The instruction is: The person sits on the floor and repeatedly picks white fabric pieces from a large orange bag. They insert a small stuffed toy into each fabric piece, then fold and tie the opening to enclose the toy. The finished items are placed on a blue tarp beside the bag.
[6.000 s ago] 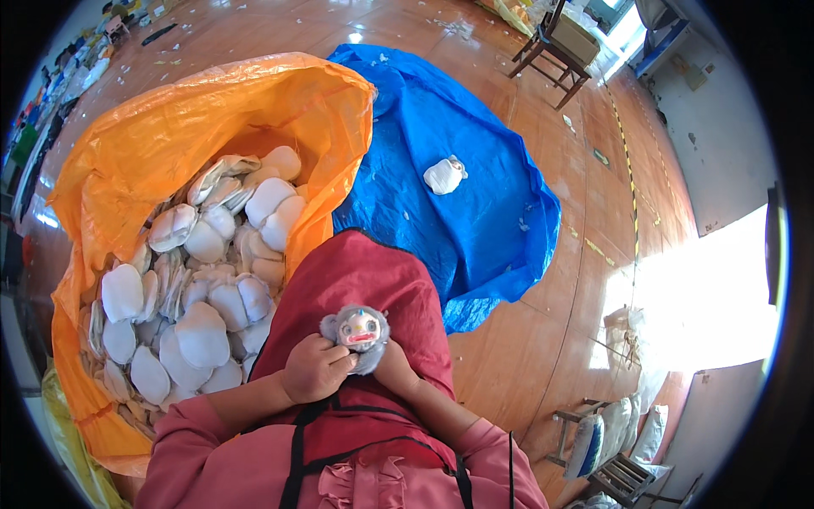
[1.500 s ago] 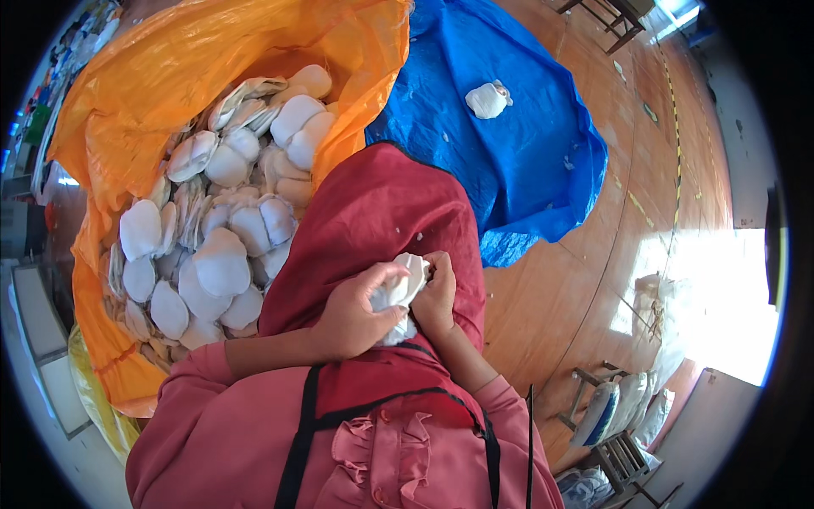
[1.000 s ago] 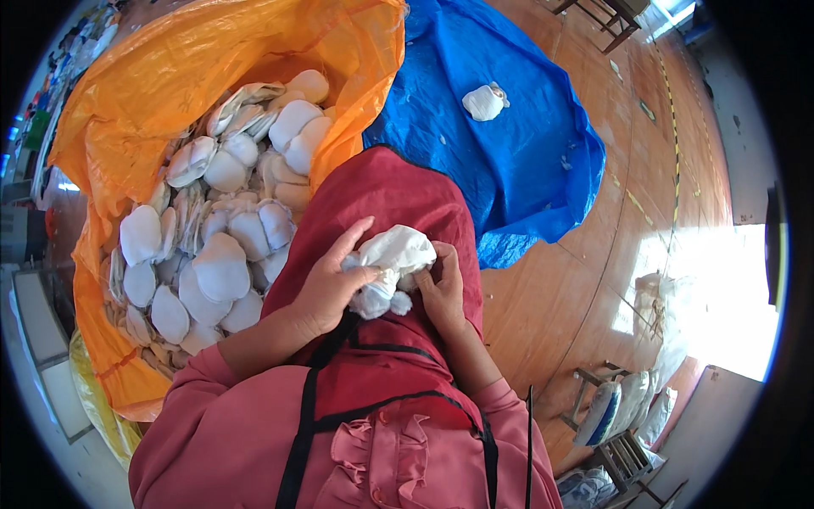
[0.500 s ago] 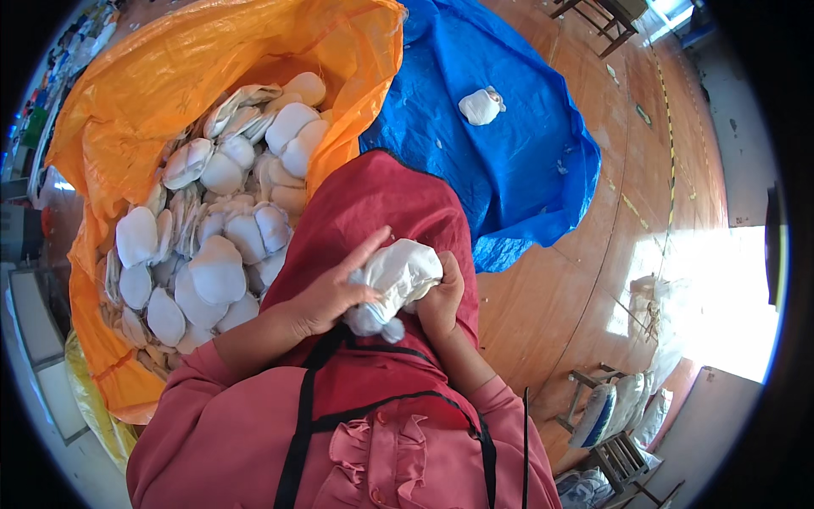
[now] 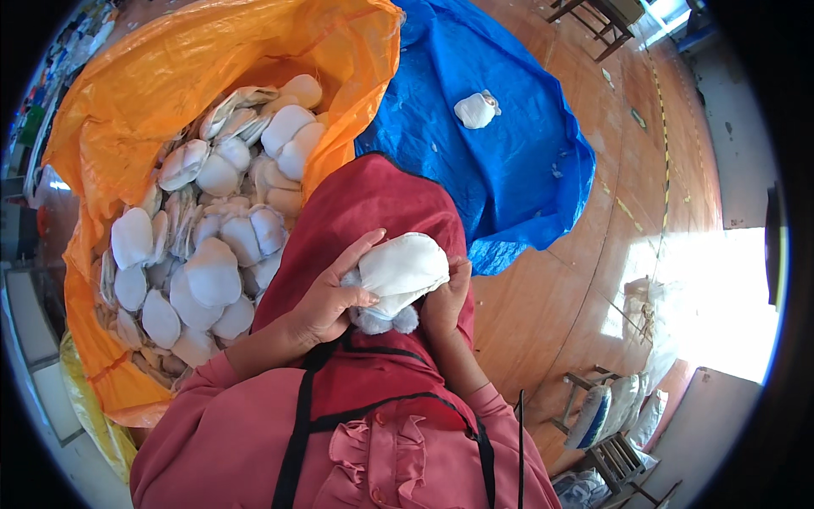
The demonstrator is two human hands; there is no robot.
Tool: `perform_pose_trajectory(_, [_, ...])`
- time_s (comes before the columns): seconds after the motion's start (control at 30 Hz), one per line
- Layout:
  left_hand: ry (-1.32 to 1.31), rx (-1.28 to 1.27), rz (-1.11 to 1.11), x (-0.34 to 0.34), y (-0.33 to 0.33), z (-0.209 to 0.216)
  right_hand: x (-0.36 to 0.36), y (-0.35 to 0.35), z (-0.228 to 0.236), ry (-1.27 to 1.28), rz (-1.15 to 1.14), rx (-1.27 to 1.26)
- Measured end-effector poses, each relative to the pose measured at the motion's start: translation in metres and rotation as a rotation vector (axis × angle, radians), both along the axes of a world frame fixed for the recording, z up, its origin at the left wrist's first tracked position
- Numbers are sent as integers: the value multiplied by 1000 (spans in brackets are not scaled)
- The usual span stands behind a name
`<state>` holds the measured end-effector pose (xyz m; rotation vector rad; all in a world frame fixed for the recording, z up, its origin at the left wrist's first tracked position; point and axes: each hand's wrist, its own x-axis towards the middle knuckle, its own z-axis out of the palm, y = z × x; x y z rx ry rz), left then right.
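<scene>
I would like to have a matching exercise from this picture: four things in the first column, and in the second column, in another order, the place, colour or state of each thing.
Column one:
1. White piece with grey fluff
2. Orange sack
3. Blue plastic
4. Apron

Column two:
A. Dark red in colour
B. Held between the left hand and the right hand
C. Has one small white bundle lying on it
D. Holds a pile of pale pieces

Right pairs: 1-B, 2-D, 3-C, 4-A.
</scene>
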<state>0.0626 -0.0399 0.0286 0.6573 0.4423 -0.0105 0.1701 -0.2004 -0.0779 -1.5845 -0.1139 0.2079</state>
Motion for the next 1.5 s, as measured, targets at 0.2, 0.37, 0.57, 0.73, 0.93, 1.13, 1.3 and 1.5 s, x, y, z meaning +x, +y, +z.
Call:
perform_pose_trajectory(0.2, [-47,-99,75,-6,-1,-1,-4,-6,1,86,66,-23])
perform_pose_trajectory(0.37, [-42,-389,252,0,10,-17,9,7,19,314,205,627])
perform_pose_trajectory(0.57, [17,-458,298,-3,5,-30,15,17,28,532,221,671])
perform_pose_trajectory(0.73, [-5,-416,337,-1,5,-29,17,14,23,552,366,874])
perform_pose_trajectory(0.93, [-51,-329,248,0,3,-27,18,14,35,403,322,571])
perform_pose_trajectory(1.13, [-69,-319,-41,-17,3,-34,5,13,12,-47,192,255])
perform_pose_trajectory(1.3, [-83,188,-9,-14,16,-21,20,7,24,367,236,383])
perform_pose_trajectory(1.5, [-415,1474,56,-5,30,-13,13,2,40,608,586,563])
